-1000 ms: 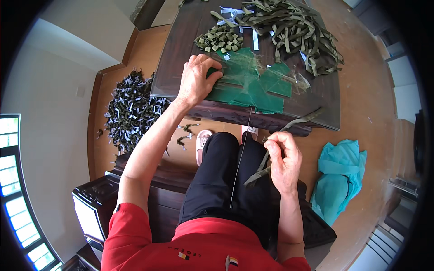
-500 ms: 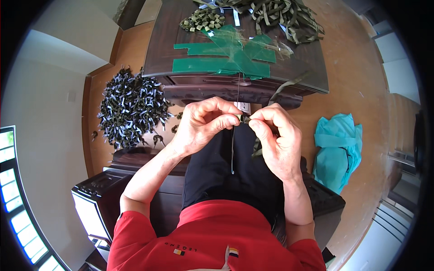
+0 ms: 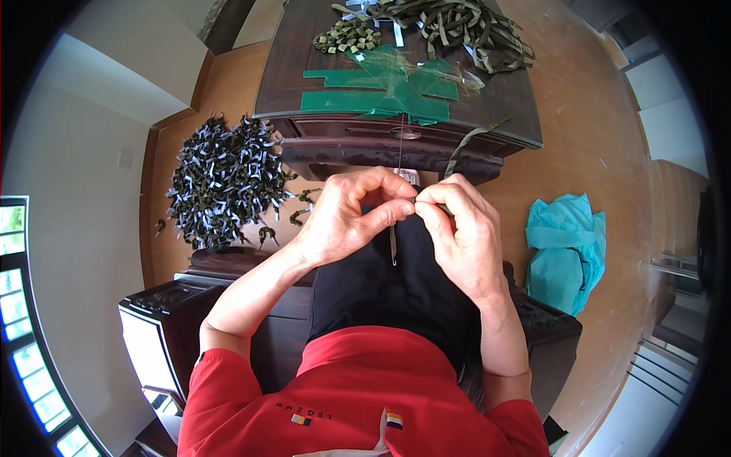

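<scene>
Over my lap both hands meet with fingertips almost touching. My left hand (image 3: 343,217) is closed in a pinch at one end of an olive fabric strap (image 3: 466,143). My right hand (image 3: 466,232) pinches the same strap just beside it, and the strap's loose length sticks up beyond my right knuckles. A thin metal wire (image 3: 401,148) runs from the table edge down past my left fingertips. Its lower end, a small hook (image 3: 394,262), hangs below my hands against my dark trousers. My fingers hide where strap and wire meet.
Green tape (image 3: 373,103) lies on the dark wooden table (image 3: 282,84) ahead. Behind it are a pile of small folded olive pieces (image 3: 346,36) and a heap of olive straps (image 3: 480,34). A large pile of dark pieces with pale tags (image 3: 225,183) is at left, a turquoise bag (image 3: 565,251) at right.
My fingertips have drawn closer together and cover the small piece that showed between them. The hook's lower end sits higher. The strap tail below my right hand no longer shows.
</scene>
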